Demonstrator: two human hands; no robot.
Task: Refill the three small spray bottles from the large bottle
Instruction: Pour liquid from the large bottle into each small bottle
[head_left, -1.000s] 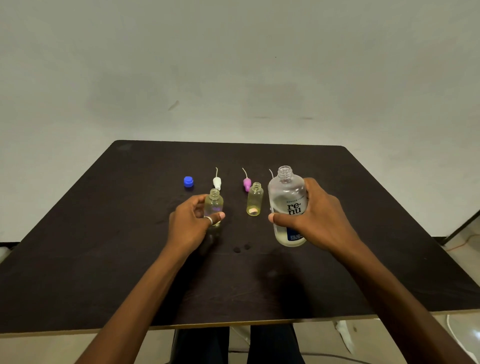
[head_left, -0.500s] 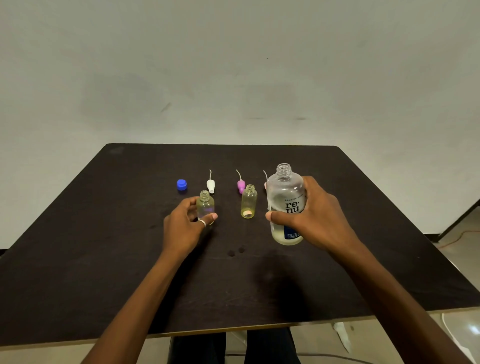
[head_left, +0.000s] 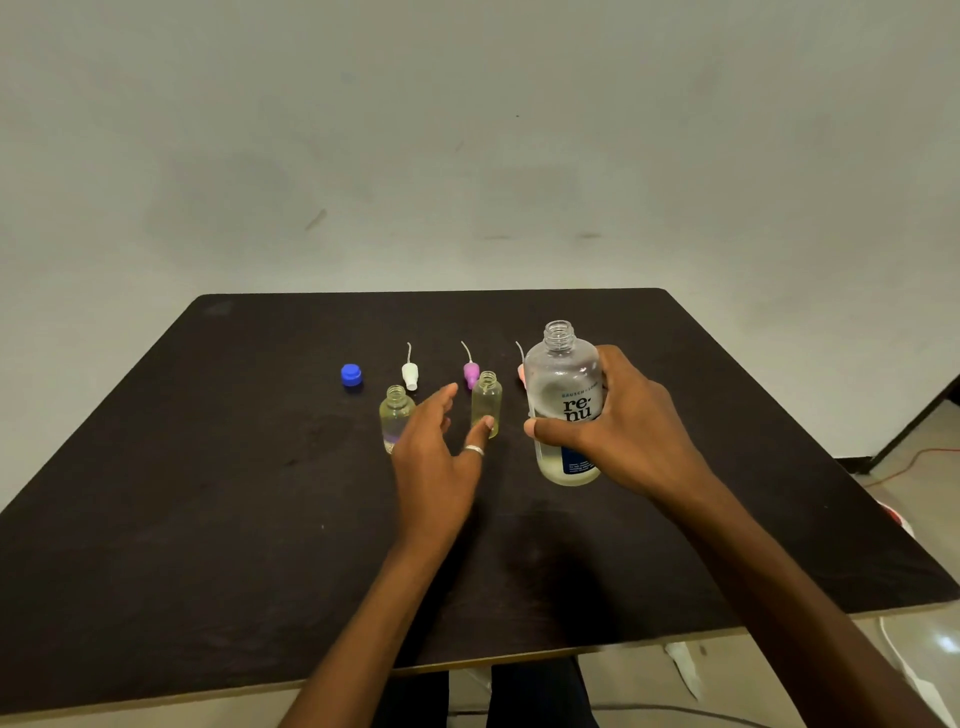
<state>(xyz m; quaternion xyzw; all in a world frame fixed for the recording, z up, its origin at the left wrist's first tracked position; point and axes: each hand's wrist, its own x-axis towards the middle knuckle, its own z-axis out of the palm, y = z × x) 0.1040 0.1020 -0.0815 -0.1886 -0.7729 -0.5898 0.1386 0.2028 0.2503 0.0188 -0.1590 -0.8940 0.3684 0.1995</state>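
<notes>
The left hand (head_left: 441, 457) has let go of the left small bottle (head_left: 396, 415) it was pinching a moment ago and now hangs between the two visible small bottles, fingers spread and holding nothing, the thumb tip just at the middle small bottle (head_left: 487, 402). The right hand (head_left: 623, 431) keeps its wrap around the large renu bottle (head_left: 563, 405), thumb across the front under the label, fingers round the back; the bottle looks upright and uncapped, low over the black desk (head_left: 208, 493) or resting on it, I cannot tell which.

Both small bottles stand open with pale yellowish liquid in them. Behind them lie a blue cap (head_left: 351, 375), a white spray top (head_left: 410, 374) and a pink spray top (head_left: 471, 373), each spray top with its thin dip tube. A third tube shows just behind the large bottle; the third small bottle itself is hidden.

The large bottle seems mostly empty, so light, and its clear plastic wall should give a little; a mid-body hold suits pouring. The small ones are light, narrow-necked and easy to tip, so I would pinch the middle one low on its body while filling, keeping its mouth clear.
</notes>
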